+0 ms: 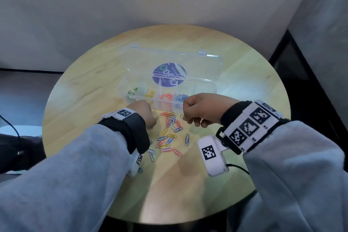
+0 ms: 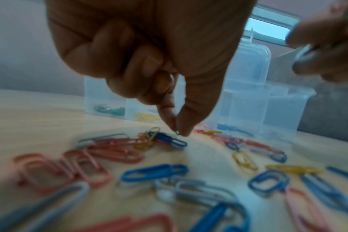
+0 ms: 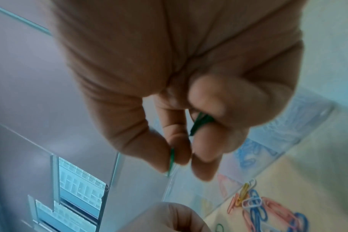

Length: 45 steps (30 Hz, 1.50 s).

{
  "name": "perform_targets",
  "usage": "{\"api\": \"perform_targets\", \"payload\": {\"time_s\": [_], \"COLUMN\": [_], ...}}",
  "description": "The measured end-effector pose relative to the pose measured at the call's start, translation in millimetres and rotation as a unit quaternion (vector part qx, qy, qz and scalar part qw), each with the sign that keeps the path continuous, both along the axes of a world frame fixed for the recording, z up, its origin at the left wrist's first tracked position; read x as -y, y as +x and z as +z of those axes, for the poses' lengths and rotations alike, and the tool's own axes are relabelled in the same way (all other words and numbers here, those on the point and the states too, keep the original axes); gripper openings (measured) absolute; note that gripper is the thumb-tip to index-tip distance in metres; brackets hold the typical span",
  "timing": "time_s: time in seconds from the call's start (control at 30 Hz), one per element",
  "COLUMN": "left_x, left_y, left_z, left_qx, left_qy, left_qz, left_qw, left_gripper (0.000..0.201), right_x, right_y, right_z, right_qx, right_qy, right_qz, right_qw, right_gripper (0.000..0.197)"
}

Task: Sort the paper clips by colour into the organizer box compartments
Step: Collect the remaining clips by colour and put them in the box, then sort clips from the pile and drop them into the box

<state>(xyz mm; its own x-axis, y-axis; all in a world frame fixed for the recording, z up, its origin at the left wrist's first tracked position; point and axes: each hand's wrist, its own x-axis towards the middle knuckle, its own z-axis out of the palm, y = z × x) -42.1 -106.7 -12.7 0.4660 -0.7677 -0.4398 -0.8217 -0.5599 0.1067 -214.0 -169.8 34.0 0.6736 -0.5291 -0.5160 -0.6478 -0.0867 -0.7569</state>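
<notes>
Just before the organizer box (image 1: 205, 90), our left hand (image 2: 141, 59) pinches a green clip (image 2: 177, 131); our right hand (image 3: 189, 94) grips, seemingly, green clips (image 3: 201, 122).

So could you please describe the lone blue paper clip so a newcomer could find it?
Start at the round wooden table, then the loose pile of clips. The lone blue paper clip lies just right of it, alone, touching nothing.
</notes>
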Motion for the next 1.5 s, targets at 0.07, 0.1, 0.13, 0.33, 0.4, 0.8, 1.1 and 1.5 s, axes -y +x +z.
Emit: {"api": "perform_targets", "payload": {"time_s": [0.07,0.1,0.13,0.33,0.4,0.8,1.1,1.5], "left_x": [-7.4,-11.2,-15.5,-41.5,-47.3,-57.0,-12.8,-5.7], "left_y": [2.4,5.2,8.4,37.9,44.7,82.6,108.7,98.1], "left_z": [5.1,8.6,12.9,33.5,37.9,37.3,53.6,56.0], "left_qx": [-0.031,-0.051,-0.077,-0.350,-0.404,-0.567,-0.595,-0.598], "left_qy": [-0.030,-0.045,-0.057,-0.174,-0.220,-0.265,-0.302,-0.297], "left_qz": [0.019,0.024,0.028,0.168,0.211,0.322,0.334,0.258], "left_qw": [0.999,0.997,0.995,0.905,0.863,0.710,0.666,0.698], "left_gripper": [0.006,0.010,0.016,0.034,0.038,0.023,0.026,0.042], "right_x": [0.6,0.6,0.3,-9.7,-15.0,-23.3,-8.0,-5.8], "right_y": [0.0,0.4,1.4,14.0,18.2,69.5,140.0,143.7], "right_z": [-3.3,-4.2,-4.8,-7.6,-8.9,-3.4,10.2,14.2], "right_qx": [0.010,0.018,0.028,0.110,0.128,0.213,0.244,0.241], "right_qy": [0.029,0.041,0.052,0.162,0.191,0.292,0.279,0.265], "right_qz": [-0.020,-0.032,-0.043,-0.103,-0.114,-0.266,-0.308,-0.264], "right_qw": [0.999,0.998,0.997,0.975,0.966,0.893,0.876,0.895], "right_gripper": [0.028,0.028,0.029,0.024,0.027,0.024,0.015,0.045]}}
